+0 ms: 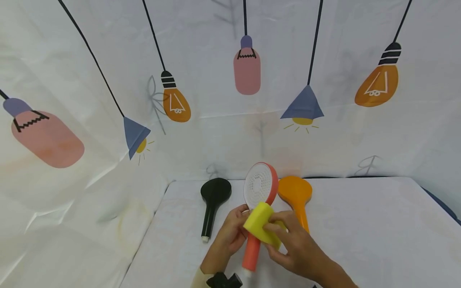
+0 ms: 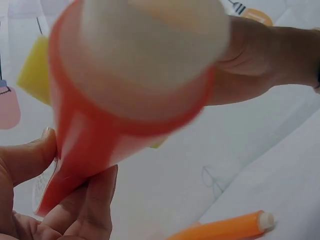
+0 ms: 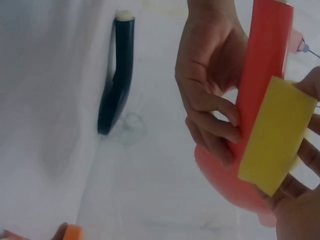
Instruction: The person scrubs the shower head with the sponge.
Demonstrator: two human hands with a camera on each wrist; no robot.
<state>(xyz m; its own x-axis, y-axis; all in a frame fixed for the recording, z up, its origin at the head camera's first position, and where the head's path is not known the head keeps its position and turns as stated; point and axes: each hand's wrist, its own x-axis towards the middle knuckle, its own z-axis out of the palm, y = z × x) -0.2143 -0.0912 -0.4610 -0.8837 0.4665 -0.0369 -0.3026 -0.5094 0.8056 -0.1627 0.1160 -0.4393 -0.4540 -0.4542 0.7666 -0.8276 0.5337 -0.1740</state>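
A coral-red shower head [image 1: 259,185] with a white perforated face is held up over the table, its handle end pointing toward me. My left hand [image 1: 231,232] grips it near the neck, thumb on one side and fingers on the other in the left wrist view. With my right hand [image 1: 296,244] I pinch a yellow sponge [image 1: 260,222], bent around the red handle [image 3: 265,55]. The right wrist view shows the sponge [image 3: 278,135] lying against that handle. Part of the neck is hidden behind the sponge.
On the white table [image 1: 360,232], a dark green shower head [image 1: 215,192] lies to the left. An orange shower head [image 1: 295,190] lies to the right, partly behind my right hand. A white sheet printed with lamps [image 1: 216,140] hangs behind the table and along its left side.
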